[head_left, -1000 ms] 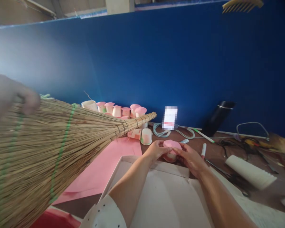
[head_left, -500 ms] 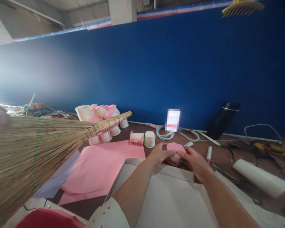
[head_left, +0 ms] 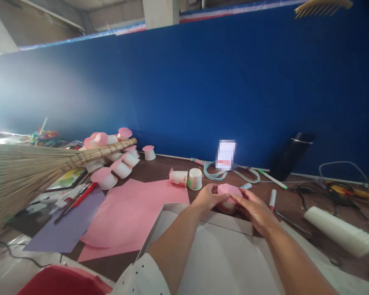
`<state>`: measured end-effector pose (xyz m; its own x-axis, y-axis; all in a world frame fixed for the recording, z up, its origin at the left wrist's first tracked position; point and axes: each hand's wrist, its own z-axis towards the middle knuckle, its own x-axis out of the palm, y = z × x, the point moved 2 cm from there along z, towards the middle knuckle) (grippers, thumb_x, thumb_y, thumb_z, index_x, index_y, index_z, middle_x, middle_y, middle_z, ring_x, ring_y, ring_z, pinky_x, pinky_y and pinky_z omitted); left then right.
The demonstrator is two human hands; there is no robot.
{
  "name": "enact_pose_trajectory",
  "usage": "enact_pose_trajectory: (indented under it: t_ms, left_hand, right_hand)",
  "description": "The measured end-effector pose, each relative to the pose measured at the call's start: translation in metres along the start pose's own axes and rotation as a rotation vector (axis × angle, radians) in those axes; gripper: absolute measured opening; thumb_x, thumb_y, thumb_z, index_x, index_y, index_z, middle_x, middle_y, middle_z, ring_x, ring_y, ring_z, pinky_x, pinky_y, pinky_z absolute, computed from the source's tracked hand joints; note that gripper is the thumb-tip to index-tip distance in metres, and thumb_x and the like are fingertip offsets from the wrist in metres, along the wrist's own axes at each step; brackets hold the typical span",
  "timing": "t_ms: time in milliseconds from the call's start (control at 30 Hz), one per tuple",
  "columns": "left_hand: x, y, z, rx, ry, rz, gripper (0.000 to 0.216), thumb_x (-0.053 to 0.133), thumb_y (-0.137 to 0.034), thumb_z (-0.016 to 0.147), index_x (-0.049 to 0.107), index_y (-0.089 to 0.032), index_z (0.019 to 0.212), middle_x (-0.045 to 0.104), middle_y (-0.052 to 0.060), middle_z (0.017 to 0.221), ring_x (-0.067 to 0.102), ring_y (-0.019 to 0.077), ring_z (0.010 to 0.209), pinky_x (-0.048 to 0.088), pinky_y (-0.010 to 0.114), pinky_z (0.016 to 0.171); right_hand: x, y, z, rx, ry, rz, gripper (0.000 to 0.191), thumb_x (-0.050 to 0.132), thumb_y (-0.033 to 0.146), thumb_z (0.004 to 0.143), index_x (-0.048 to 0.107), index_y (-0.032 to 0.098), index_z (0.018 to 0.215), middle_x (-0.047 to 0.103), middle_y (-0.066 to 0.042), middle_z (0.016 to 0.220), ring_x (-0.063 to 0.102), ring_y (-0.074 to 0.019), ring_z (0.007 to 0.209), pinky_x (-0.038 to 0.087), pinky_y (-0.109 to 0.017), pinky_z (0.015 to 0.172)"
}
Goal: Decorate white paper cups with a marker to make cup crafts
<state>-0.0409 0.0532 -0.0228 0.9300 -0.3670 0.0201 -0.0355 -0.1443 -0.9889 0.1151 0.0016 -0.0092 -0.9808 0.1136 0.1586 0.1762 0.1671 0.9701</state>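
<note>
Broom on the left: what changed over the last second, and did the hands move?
The broom drew back to the left, its bound end now over the pile of pink-topped cups, several of which now lie tipped and scattered. The left hand and right hand stayed clasped on the pink-capped cup beyond the box.

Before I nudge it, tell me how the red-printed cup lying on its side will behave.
The cup lies on its side, so it would probably roll, curving given its taper. It looks like thin paper: likely light, easily crushed.
</note>
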Motion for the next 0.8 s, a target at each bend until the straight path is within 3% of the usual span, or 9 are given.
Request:
enact_pose_trajectory:
  t_ms: [533,800]
  left_hand:
    - [0.0012,-0.0037,-0.0023,0.018,0.019,-0.009,0.063,0.077,-0.041,0.065,0.056,-0.014,0.118,0.065,0.012,0.109,0.062,0.0218,0.095,0.049,0.032,0.083]
    - [-0.0019,-0.0007,-0.0001,0.044,-0.001,0.093,0.065,0.077,-0.045,0.063,0.057,-0.016,0.119,0.064,0.009,0.113,0.059,0.0226,0.1,0.046,0.031,0.088]
  right_hand:
    - [0.0008,-0.0015,0.0011,-0.009,-0.004,0.011,0.05,0.075,0.035,0.072,0.056,0.022,0.117,0.067,-0.007,0.114,0.067,-0.0224,0.096,0.057,-0.026,0.073]
    - [-0.001,-0.0029,0.0039,0.025,0.001,-0.021,0.05,0.076,0.034,0.071,0.056,0.023,0.115,0.068,-0.006,0.112,0.067,-0.0199,0.091,0.056,-0.024,0.069]
